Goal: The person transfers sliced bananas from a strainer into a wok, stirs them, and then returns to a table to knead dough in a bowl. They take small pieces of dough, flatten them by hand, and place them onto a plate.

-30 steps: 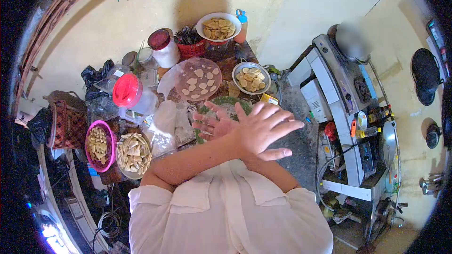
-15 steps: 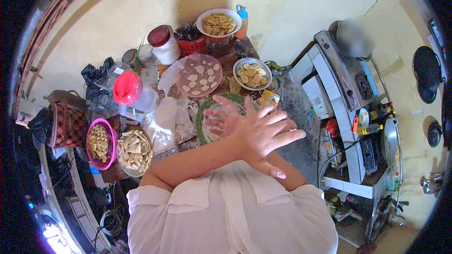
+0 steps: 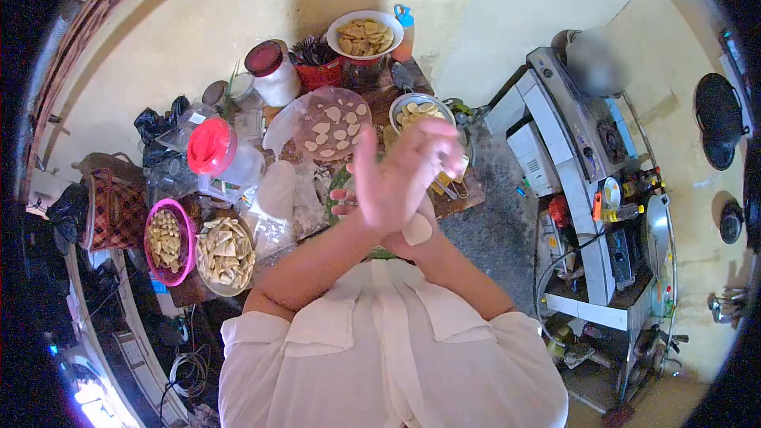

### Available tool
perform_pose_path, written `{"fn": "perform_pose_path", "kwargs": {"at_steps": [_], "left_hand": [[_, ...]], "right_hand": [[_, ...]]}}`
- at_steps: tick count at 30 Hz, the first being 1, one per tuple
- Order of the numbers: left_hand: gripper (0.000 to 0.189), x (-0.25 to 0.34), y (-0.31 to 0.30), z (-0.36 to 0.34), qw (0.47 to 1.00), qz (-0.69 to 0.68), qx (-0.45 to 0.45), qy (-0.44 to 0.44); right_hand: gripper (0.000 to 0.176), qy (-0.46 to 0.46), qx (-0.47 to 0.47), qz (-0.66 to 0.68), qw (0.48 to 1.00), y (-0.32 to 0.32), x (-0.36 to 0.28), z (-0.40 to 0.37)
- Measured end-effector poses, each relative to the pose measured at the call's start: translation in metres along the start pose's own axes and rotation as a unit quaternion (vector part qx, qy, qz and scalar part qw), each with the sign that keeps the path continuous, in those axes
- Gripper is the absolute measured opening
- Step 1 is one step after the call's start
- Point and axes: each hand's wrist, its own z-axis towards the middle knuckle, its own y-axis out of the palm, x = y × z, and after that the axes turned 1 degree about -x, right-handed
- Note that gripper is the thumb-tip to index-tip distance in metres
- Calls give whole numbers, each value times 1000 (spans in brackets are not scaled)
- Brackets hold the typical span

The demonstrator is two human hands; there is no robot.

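Note:
My forearms cross at the wrists in front of my chest. On top, my left hand (image 3: 408, 170) is smeared by motion, with its fingers raised and apart. Beneath it, my right hand (image 3: 342, 200) is mostly hidden; its visible fingertips are spread. A pale, flat round piece (image 3: 417, 230) shows against my right wrist; what holds it is unclear. Below the hands is a green-rimmed container (image 3: 383, 254), largely covered. Beyond them lies a round sheet (image 3: 305, 141) bearing several pale flat pieces. A bowl (image 3: 394, 125) of round slices is partly behind my left hand.
At left stand a pink basket (image 3: 190, 252) and a bowl of pale pieces (image 3: 252, 269). A red-lidded container (image 3: 212, 147), a jar (image 3: 277, 85), a white bowl (image 3: 334, 41) and a bottle (image 3: 406, 41) stand further back. A stove (image 3: 571, 103) is at right.
My left hand has moved up and left, turning its fingers upward. My right hand has shifted left, and the pale round piece now shows by its wrist.

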Motion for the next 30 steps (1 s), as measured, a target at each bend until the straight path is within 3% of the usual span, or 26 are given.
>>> {"fn": "perform_pose_path", "kwargs": {"at_steps": [1,3,4,5,7,8,10,13,17,19,22,25,26,27,28,30], "left_hand": [[84,2,0,-2,999,15,24,19],[81,6,-1,-6,995,46,73,54],[79,9,-2,-8,991,61,98,72],[79,11,-4,-8,976,190,26,107],[81,15,-8,-7,878,431,-118,170],[80,17,-3,-8,854,478,-147,147],[80,23,9,-11,794,565,-203,98],[83,26,11,-11,836,511,-194,46],[87,34,19,-15,787,565,-238,72],[87,34,23,-17,776,582,-237,45],[94,33,28,-18,771,581,-234,113],[95,8,7,-1,912,299,-252,127],[87,-4,2,1,951,214,-177,134],[81,-12,0,2,977,126,-100,140],[88,1,5,1,984,-177,23,-10],[82,15,4,-1,996,-57,52,50]], "right_hand": [[60,-16,-57,97,994,-14,0,1],[64,6,-135,283,950,-25,0,1],[71,17,-135,218,966,-26,1,1],[77,27,-134,152,979,-27,1,0],[78,12,-73,4,997,-22,10,5],[79,4,-43,-71,997,-20,13,7],[79,24,-28,-61,997,-6,8,3],[77,5,-30,-70,997,-6,12,3],[77,-24,-82,-21,996,-35,23,13],[77,-22,-42,-48,998,-23,22,6],[77,-29,-41,-41,998,-26,25,5],[76,-17,-146,74,986,-36,19,4],[75,-10,-194,126,973,-38,17,4],[74,-26,-138,86,986,-33,16,0],[72,-41,-81,45,995,-21,14,-7],[67,-57,-46,199,977,-2,6,-17]]}}
